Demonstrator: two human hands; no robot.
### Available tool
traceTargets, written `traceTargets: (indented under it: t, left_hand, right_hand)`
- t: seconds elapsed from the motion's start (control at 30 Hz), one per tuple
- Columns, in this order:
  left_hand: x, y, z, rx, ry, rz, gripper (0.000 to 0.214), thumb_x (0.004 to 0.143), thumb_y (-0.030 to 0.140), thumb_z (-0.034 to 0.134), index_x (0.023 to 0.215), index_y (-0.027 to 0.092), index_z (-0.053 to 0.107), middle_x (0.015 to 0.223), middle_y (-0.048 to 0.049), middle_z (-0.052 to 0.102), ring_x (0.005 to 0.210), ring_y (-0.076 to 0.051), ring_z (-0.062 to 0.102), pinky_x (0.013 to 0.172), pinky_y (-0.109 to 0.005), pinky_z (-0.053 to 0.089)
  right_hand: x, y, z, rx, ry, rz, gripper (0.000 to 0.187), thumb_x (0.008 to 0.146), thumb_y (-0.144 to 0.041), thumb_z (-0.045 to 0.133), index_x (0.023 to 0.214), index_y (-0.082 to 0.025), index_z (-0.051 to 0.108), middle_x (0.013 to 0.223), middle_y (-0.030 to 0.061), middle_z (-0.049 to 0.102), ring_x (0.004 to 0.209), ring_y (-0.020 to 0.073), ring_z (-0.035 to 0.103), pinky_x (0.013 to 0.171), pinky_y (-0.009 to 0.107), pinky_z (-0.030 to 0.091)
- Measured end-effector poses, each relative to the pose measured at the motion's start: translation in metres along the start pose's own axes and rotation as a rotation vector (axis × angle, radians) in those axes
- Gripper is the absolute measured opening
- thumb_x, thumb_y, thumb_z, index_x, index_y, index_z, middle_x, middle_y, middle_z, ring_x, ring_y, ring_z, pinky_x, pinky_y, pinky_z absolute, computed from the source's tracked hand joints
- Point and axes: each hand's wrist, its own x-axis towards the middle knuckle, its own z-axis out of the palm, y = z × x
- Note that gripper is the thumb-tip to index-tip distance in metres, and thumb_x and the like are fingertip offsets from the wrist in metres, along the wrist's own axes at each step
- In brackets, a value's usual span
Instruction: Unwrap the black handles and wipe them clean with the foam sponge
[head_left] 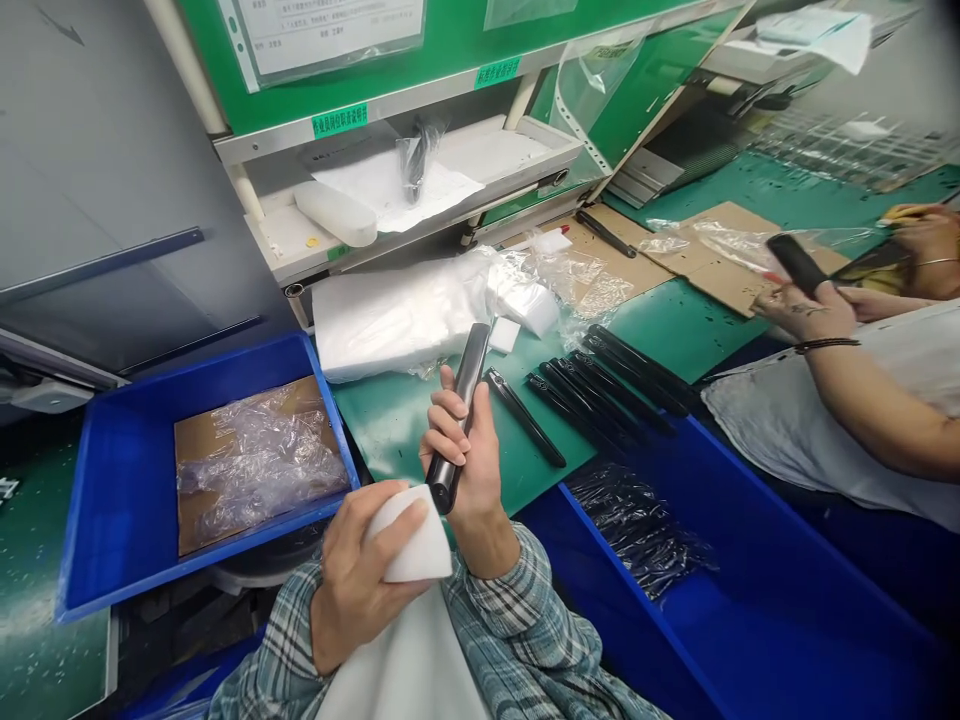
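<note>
My left hand [356, 570] is wrapped round a white foam block [412, 535], fingers and thumb pressing its sides. The block's near edge sits against or very close to the lower end of a glossy black handle-like bar [469, 360]. Around that bar my right hand [476, 460] is closed, holding it tilted with its far end up. On the green bench [397, 420] beyond, one similar black bar [525, 418] lies apart, and several more black bars [592, 385] lie side by side to its right.
At left stands a blue bin [75, 500] with cardboard and clear plastic film [262, 460]. A larger blue bin [750, 600] at right holds bagged black pieces [637, 525]. White wrapped material [397, 310] lies below a shelf [540, 150]. A co-worker's hand [810, 310] grips another black bar.
</note>
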Motion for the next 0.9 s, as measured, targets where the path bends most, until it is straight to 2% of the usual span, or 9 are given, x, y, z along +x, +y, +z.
traceTargets:
  t: [0.07, 0.17, 0.33, 0.4, 0.5, 0.6, 0.7, 0.8, 0.9]
  left_hand:
    - [0.002, 0.001, 0.007, 0.013, -0.005, 0.010, 0.040, 0.110, 0.029, 0.069, 0.149, 0.025, 0.069, 0.132, -0.0146, 0.071, 0.119, -0.025, 0.072, 0.098, -0.038, 0.064]
    - [0.001, 0.002, 0.016, -0.057, 0.005, -0.097, 0.035, 0.115, 0.026, 0.058, 0.147, 0.027, 0.072, 0.129, -0.0130, 0.072, 0.114, -0.022, 0.073, 0.095, -0.035, 0.064]
    - [-0.007, 0.005, 0.017, -0.470, -0.104, -0.281, 0.041, 0.117, 0.045, 0.052, 0.132, 0.023, 0.082, 0.112, -0.0125, 0.078, 0.099, -0.021, 0.078, 0.083, -0.029, 0.065]
    - [-0.009, 0.004, 0.012, -0.562, -0.068, -0.307, 0.042, 0.116, 0.050, 0.053, 0.131, 0.023, 0.082, 0.112, -0.0120, 0.078, 0.097, -0.021, 0.078, 0.082, -0.029, 0.066]
    - [-0.011, -0.001, 0.005, -0.477, 0.028, -0.245, 0.041, 0.112, 0.051, 0.062, 0.144, 0.028, 0.075, 0.126, -0.0122, 0.075, 0.108, -0.022, 0.076, 0.090, -0.032, 0.066]
    - [-0.007, -0.004, 0.005, -0.307, -0.009, -0.140, 0.050, 0.109, 0.047, 0.069, 0.155, 0.029, 0.066, 0.137, -0.0140, 0.070, 0.120, -0.024, 0.073, 0.099, -0.035, 0.064]
    - [-0.002, -0.007, 0.014, -0.140, -0.032, -0.053, 0.057, 0.108, 0.039, 0.073, 0.162, 0.027, 0.060, 0.141, -0.0162, 0.067, 0.126, -0.026, 0.069, 0.105, -0.039, 0.062]
    - [-0.001, -0.008, 0.022, -0.098, -0.029, -0.072, 0.047, 0.113, 0.030, 0.063, 0.160, 0.026, 0.062, 0.139, -0.0160, 0.068, 0.125, -0.026, 0.070, 0.103, -0.038, 0.062]
    - [-0.004, -0.001, 0.027, -0.306, -0.097, -0.154, 0.039, 0.117, 0.033, 0.053, 0.152, 0.026, 0.069, 0.127, -0.0118, 0.073, 0.113, -0.020, 0.075, 0.095, -0.031, 0.064]
  right_hand:
    - [-0.003, 0.002, 0.003, -0.036, 0.018, -0.067, 0.021, 0.114, -0.039, 0.063, 0.129, -0.025, 0.065, 0.072, -0.0110, 0.047, 0.041, 0.0034, 0.036, 0.032, 0.008, 0.037]
    - [-0.009, 0.005, 0.009, -0.140, 0.007, -0.230, 0.022, 0.113, -0.044, 0.065, 0.127, -0.028, 0.067, 0.072, -0.0107, 0.046, 0.041, 0.0038, 0.033, 0.031, 0.009, 0.039]
    - [-0.011, 0.000, 0.014, -0.263, -0.090, -0.451, 0.029, 0.104, -0.050, 0.078, 0.126, -0.035, 0.068, 0.073, -0.0106, 0.043, 0.040, 0.0040, 0.027, 0.030, 0.010, 0.035]
    - [-0.008, -0.006, 0.012, -0.245, -0.096, -0.438, 0.027, 0.104, -0.047, 0.079, 0.126, -0.036, 0.068, 0.072, -0.0108, 0.042, 0.039, 0.0040, 0.026, 0.030, 0.009, 0.034]
    - [-0.003, -0.013, 0.007, -0.175, -0.065, -0.343, 0.021, 0.108, -0.041, 0.074, 0.126, -0.033, 0.067, 0.072, -0.0110, 0.043, 0.040, 0.0037, 0.029, 0.031, 0.008, 0.037]
    - [-0.001, -0.012, 0.004, -0.135, -0.037, -0.267, 0.018, 0.110, -0.040, 0.071, 0.124, -0.028, 0.067, 0.072, -0.0111, 0.045, 0.040, 0.0030, 0.031, 0.032, 0.008, 0.038]
    - [-0.002, -0.005, 0.005, -0.167, -0.011, -0.247, 0.021, 0.107, -0.042, 0.075, 0.121, -0.028, 0.069, 0.071, -0.0114, 0.044, 0.040, 0.0023, 0.029, 0.031, 0.008, 0.035]
    - [-0.003, 0.001, 0.009, -0.204, 0.014, -0.296, 0.022, 0.106, -0.046, 0.076, 0.119, -0.029, 0.070, 0.071, -0.0112, 0.043, 0.039, 0.0027, 0.028, 0.030, 0.008, 0.034]
    - [-0.001, 0.001, 0.014, -0.200, 0.019, -0.354, 0.023, 0.114, -0.048, 0.061, 0.118, -0.028, 0.070, 0.072, -0.0106, 0.041, 0.039, 0.0034, 0.030, 0.029, 0.009, 0.034]
